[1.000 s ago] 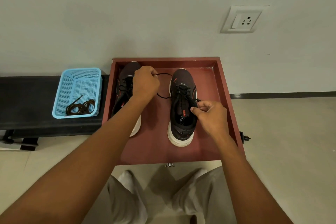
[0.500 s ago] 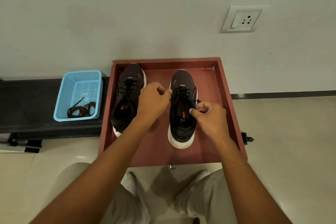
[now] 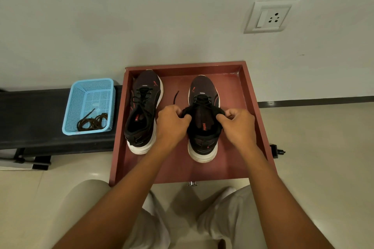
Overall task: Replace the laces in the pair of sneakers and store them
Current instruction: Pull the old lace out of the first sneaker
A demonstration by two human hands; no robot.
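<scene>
Soft, even indoor light fills the room, a little dim and warm. A faint shadow falls across the wall (image 3: 141,16) and a softer one lies on the floor (image 3: 323,157). Straight lines bow toward the edges. Focus stays sharp throughout, without glare.

Red wooden tray (image 3: 255,107) holding two black sneakers (image 3: 144,111) (image 3: 203,127), black bench (image 3: 32,115) bearing blue basket (image 3: 89,105)

The word "puma" is seen in red letters on the insole inside the right shoe (image 3: 204,125). A red word is also seen inside the left shoe (image 3: 141,111), but it cannot be read clearly.
</scene>
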